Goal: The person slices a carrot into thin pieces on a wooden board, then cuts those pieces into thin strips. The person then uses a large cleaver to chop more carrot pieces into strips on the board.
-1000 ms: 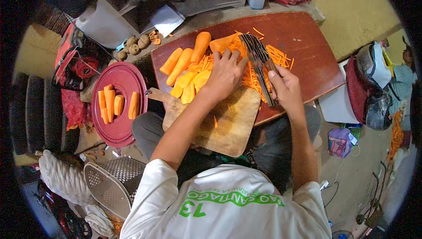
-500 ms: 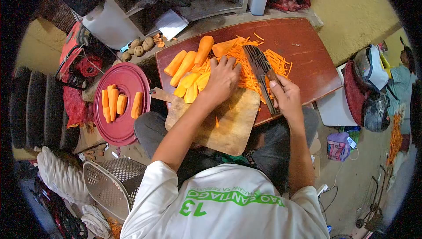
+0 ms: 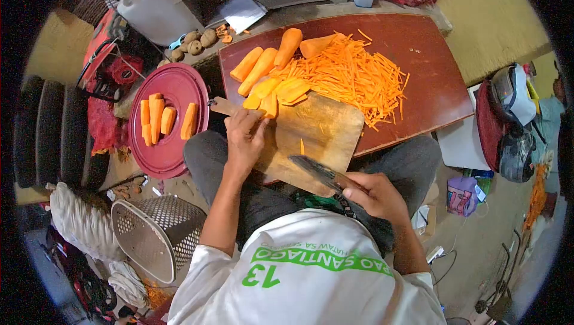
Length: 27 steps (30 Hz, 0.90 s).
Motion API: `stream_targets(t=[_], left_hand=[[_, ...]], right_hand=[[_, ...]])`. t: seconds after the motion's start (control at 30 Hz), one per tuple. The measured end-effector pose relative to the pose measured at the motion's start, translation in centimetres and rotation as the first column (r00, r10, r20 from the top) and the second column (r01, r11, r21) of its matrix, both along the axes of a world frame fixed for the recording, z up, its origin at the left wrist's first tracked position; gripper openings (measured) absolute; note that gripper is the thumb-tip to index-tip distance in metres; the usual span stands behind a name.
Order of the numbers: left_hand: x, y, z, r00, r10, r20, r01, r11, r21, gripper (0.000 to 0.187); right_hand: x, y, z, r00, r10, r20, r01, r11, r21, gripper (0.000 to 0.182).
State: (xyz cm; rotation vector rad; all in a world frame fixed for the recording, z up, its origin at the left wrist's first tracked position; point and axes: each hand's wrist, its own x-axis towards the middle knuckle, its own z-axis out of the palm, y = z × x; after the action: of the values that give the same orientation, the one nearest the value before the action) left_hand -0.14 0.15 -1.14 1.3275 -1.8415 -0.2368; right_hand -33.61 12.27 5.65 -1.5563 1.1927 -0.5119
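Knife (image 3: 315, 170) points forward-left — long axis slanting over the chopping board (image 3: 342, 140).

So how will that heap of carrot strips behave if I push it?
The carrot strips would probably shift as a loose tangle, since they lie crisscrossed. Being thin, each may bend or snap. Some might scatter, as a few lie apart.
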Motion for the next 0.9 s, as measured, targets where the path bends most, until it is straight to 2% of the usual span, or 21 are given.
stream_targets(t=[0.03,0.07,0.1,0.2,0.27,0.3,0.4,0.43,0.53,0.63,0.67,0.77,0.87,0.9], left_hand=[[0.3,0.0,-0.4,0.999,0.003,-0.047,-0.001,0.998,0.059,0.021],[0.3,0.2,-0.8,0.999,0.018,-0.049,-0.016,0.999,0.042,0.021],[0.2,0.3,-1.2,0.998,0.033,-0.050,-0.032,0.999,0.024,0.021],[-0.6,0.9,-1.3,1.000,0.018,-0.002,-0.018,0.999,-0.036,0.022],[-0.9,1.1,-1.3,0.999,-0.019,0.049,0.021,0.999,-0.049,0.022],[-0.9,1.1,-1.4,0.996,-0.042,0.076,0.045,0.998,-0.040,0.022],[-1.4,1.4,-1.3,0.995,-0.084,0.060,0.088,0.994,-0.064,0.020],[-1.4,1.3,-1.4,0.994,-0.092,0.053,0.096,0.992,-0.078,0.019],[-1.9,1.0,-0.8,0.991,-0.127,0.044,0.131,0.987,-0.093,0.019],[-2.4,0.5,-0.1,0.985,-0.171,0.016,0.172,0.984,-0.051,0.019],[-2.6,0.1,0.1,0.983,-0.186,0.002,0.186,0.982,-0.030,0.020],[-3.8,-0.9,2.2,0.973,-0.157,0.167,0.174,0.981,-0.090,0.024],[-4.5,-2.8,2.3,0.969,-0.171,0.180,0.182,0.982,-0.043,0.028],[-4.7,-3.6,2.1,0.964,-0.167,0.207,0.180,0.983,-0.046,0.029]], right_hand=[[0.2,-0.4,0.2,0.998,0.035,-0.056,-0.035,0.999,0.002,0.034],[0.3,-0.7,0.3,0.991,0.068,-0.113,-0.068,0.998,0.005,0.035],[-0.2,-1.0,-0.5,0.996,0.023,-0.088,-0.032,0.994,-0.100,0.036],[-2.3,-3.8,-0.9,0.979,-0.117,-0.169,0.110,0.993,-0.049,0.032],[-3.8,-6.2,-0.9,0.964,-0.213,-0.157,0.180,0.963,-0.200,0.031],[-4.6,-7.4,-1.8,0.960,-0.258,-0.107,0.214,0.925,-0.313,0.037],[-5.8,-9.2,-0.6,0.934,-0.357,-0.019,0.340,0.902,-0.267,0.035],[-6.1,-9.2,-0.1,0.932,-0.360,-0.033,0.319,0.862,-0.395,0.034],[-6.3,-8.4,0.1,0.847,-0.506,0.162,0.521,0.851,-0.069,0.032],[-4.8,-7.6,-1.7,0.873,-0.475,0.110,0.487,0.839,-0.244,0.031],[-4.5,-7.2,-1.9,0.870,-0.471,0.149,0.493,0.849,-0.191,0.031],[-3.6,-5.3,-2.5,0.831,-0.496,0.253,0.522,0.852,-0.042,0.033],[-1.6,-3.7,-3.0,0.841,-0.462,0.282,0.485,0.875,-0.014,0.034],[-1.3,-3.1,-2.8,0.850,-0.482,0.214,0.479,0.875,0.067,0.034]])
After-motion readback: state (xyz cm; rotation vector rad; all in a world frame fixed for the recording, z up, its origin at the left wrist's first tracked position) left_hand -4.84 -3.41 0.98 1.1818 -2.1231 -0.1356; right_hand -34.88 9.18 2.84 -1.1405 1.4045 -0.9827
